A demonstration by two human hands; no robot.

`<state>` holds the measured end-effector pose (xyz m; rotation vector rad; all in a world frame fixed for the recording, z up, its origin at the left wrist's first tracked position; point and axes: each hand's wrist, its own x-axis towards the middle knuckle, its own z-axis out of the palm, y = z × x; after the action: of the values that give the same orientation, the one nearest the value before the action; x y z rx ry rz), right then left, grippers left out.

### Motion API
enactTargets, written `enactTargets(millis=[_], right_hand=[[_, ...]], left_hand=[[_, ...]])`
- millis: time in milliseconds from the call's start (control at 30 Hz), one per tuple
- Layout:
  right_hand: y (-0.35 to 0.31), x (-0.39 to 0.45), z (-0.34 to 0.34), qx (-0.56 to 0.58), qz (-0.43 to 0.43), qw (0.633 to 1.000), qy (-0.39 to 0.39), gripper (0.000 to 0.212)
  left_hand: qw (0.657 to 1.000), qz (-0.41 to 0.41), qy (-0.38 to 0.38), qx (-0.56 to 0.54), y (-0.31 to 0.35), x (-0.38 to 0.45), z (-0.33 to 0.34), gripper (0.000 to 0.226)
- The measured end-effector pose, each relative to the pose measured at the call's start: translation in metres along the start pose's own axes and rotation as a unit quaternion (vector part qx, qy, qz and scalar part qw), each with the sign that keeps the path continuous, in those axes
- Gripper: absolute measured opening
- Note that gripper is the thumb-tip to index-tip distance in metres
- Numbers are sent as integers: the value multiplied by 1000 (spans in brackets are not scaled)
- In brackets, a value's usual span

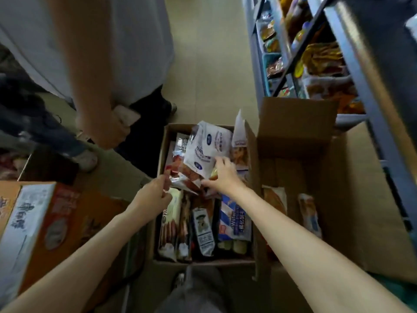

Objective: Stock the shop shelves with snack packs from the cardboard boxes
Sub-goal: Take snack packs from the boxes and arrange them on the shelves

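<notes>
An open cardboard box (252, 154) on the floor below me is packed with several snack packs. My left hand (155, 195) pinches the near corner of a clear pack of red-brown biscuits (180, 170) at the box's left side. My right hand (223, 175) grips the lower edge of a white snack pack (207, 145) raised above the box's far half. Other packs lie flat in the near half, among them a blue-and-white striped wafer pack (234, 222). The shop shelves (352, 71) stand at the upper right, holding several snack packs.
A second open cardboard box (327, 199) sits to the right with two packs inside. An orange-and-white carton (33, 227) stands at the lower left. Another person (101, 64) in a white top stands close behind the box, an arm hanging near its far left corner.
</notes>
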<state>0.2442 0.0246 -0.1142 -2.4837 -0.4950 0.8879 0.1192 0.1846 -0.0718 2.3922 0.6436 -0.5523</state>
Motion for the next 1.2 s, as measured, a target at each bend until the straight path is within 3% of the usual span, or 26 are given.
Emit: enactTargets(millis=[100,200,267,367,433,633,733,800,867,967,1167,1200], right_hand=[[-13,48,-4,-66,1,994,89,89],[-22,82,0,-77,78,984,143,87],[-26,91,5,-66,120,980,144,67],[-31,86,-1,-81,97,977,173,31],[-30,74,-17,-74,78,973,202,26],[-49,7,-106,92,30,952,291,23],[-83,-57,-162,238,32,920,309,30],[-100,-110,-187,302,32,900,312,28],[-112,-161,-206,320,29,882,346,23],[-123,-230,-234,324,26,851,412,23],[-125,-338,-267,281,8,804,524,36],[-120,-351,-269,274,8,794,543,32]], left_hand=[[1000,-13,10,-26,-6,15,1,18],[1000,-1,5,-13,-11,22,2,19],[1000,19,6,-4,-13,24,2,20],[998,53,16,-7,-4,25,-3,18],[996,82,21,-19,10,24,-6,16],[983,158,50,-80,83,15,-29,39],[981,157,112,-23,124,0,-48,76],[975,154,160,23,152,-23,-62,81],[956,175,236,7,174,-52,-76,66],[906,260,310,-123,202,-92,-96,45],[817,491,222,-204,279,-184,-108,5],[812,503,187,-229,288,-200,-105,15]])
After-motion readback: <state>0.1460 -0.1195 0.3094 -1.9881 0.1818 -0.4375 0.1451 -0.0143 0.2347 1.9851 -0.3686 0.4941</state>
